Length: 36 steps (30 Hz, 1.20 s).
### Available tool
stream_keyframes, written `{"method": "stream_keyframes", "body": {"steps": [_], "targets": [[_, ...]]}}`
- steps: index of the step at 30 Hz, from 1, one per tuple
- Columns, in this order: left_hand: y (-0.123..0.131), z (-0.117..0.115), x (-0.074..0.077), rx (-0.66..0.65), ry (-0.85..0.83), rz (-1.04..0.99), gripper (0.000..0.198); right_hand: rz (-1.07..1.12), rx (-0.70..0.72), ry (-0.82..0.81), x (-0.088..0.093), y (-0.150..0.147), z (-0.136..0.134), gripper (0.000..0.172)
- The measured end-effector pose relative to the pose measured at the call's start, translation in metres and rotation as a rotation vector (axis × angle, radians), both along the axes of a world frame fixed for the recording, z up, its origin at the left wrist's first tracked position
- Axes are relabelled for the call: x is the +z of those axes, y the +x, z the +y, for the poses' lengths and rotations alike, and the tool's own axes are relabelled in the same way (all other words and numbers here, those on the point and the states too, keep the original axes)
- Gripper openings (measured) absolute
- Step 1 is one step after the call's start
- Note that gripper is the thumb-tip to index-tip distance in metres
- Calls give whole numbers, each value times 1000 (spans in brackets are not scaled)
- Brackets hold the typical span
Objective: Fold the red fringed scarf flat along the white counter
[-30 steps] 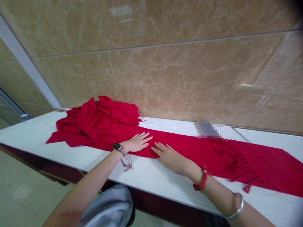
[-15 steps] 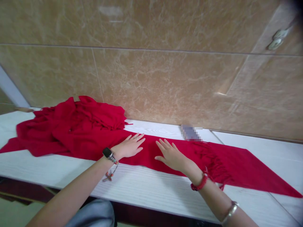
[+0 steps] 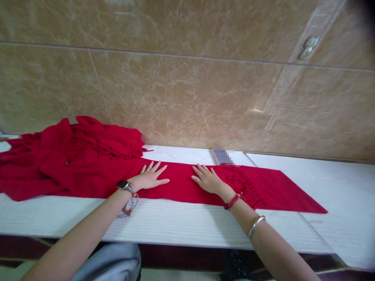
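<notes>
A long red scarf [image 3: 178, 183] stretches across the white table, its middle part laid flat in a narrow band. On that band my left hand [image 3: 148, 177] lies palm down with the fingers spread. My right hand [image 3: 207, 180] rests flat on the cloth a little to the right, fingers also apart. Fringe [image 3: 244, 183] shows across the scarf by my right wrist, and beyond it the cloth runs to a pointed end. To the left the rest of the fabric is a crumpled heap [image 3: 73, 152] with more fringe.
The white table [image 3: 117, 218] is narrow and runs along a brown marbled tile wall [image 3: 175, 97]. A phone [image 3: 222, 156], partly blurred, lies between scarf and wall. My grey-clothed knee [image 3: 117, 259] is below the front edge. A wall fitting [image 3: 308, 47] is at upper right.
The view has shifted to the right. My left hand's fingers and thumb are spread wider, and a little more flat cloth shows between my hands.
</notes>
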<state>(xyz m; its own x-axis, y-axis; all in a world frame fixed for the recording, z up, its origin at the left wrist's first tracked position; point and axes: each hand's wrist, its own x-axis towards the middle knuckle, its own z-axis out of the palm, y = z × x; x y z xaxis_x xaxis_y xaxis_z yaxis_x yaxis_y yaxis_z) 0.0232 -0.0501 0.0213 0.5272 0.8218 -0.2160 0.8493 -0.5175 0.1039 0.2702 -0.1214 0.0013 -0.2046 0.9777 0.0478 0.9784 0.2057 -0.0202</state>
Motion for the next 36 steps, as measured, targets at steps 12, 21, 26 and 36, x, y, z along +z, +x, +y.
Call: {"method": "stream_keyframes", "body": {"steps": [12,21,26,36], "targets": [[4,-21,1,-126,-57,4,84,138,163,0,9,-50,-10,66],[-17,-21,8,-244,-147,30,95,132,155,-103,6,-55,-18,80],[-25,-17,11,-219,-167,54,100,107,146,-76,3,-46,-22,78],[-23,-18,15,-131,-153,-26,85,107,86,-58,4,-27,-21,69]]}}
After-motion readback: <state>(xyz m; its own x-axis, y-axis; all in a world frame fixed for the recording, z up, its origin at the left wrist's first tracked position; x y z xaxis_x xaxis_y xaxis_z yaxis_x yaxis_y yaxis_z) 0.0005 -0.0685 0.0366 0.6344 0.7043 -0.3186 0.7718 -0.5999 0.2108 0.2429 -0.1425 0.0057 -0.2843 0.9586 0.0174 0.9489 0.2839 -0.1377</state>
